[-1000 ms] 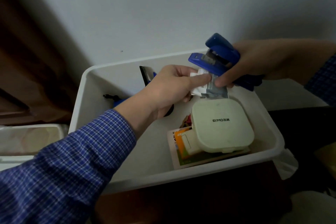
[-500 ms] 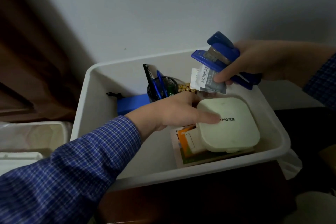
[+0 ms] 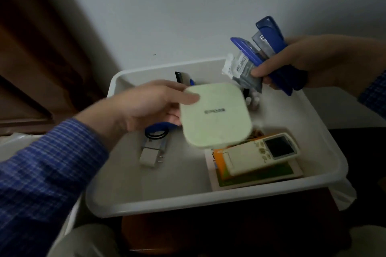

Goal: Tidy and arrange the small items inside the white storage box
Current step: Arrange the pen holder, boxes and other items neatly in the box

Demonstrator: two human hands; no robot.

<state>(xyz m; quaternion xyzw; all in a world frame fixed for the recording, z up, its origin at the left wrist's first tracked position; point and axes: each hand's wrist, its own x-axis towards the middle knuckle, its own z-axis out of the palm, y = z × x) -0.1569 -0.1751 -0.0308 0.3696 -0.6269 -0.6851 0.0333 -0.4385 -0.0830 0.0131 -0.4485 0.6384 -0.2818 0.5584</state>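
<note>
Gripping rounded-square case (image 3: 216,117), glossy blue stapler (image 3: 269,48)

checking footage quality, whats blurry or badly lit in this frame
Head view: the left hand and the square case it holds are smeared by motion, its logo unreadable; the right hand with the stapler is sharper; light is dim, the lower edge nearly black; the box rim bows from the wide lens.

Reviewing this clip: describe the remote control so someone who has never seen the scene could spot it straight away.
Start at the white storage box against the wall and go to its near right corner. There the remote control lies on an orange packet atop a flat green card. It is the only cream, elongated item with a dark screen and small buttons, unlike the square cream case gripped by the left hand.
</note>
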